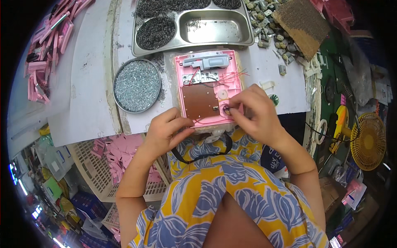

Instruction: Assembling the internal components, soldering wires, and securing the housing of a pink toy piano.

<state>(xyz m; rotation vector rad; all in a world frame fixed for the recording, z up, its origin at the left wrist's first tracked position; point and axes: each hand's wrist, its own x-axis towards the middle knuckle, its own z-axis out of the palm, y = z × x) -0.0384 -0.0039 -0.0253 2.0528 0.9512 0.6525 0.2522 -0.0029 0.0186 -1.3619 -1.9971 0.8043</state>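
A pink plastic casing [178, 89] lies on a padded block in front of me. It holds a brown board [199, 100], a grey mechanism [211, 62], thin red and black wires and a white disc [223, 94]. My left hand [167, 131] has thumb and forefinger closed at the casing's lower left corner, close to a thin red wire [206, 122]. With bent fingers, my right hand [257, 113] pinches a small, round, dark part [227, 110] at the casing's lower right. The fingers partly cover that part, so its kind is unclear.
Left of the casing stands a round dish of small screws [137, 85]. Behind is a metal compartment tray [188, 43] with dark springs. Small motors [264, 25] and cardboard [302, 25] lie far right, pink parts [49, 49] far left. A crate [97, 173] and yellow fan [368, 141] flank me.
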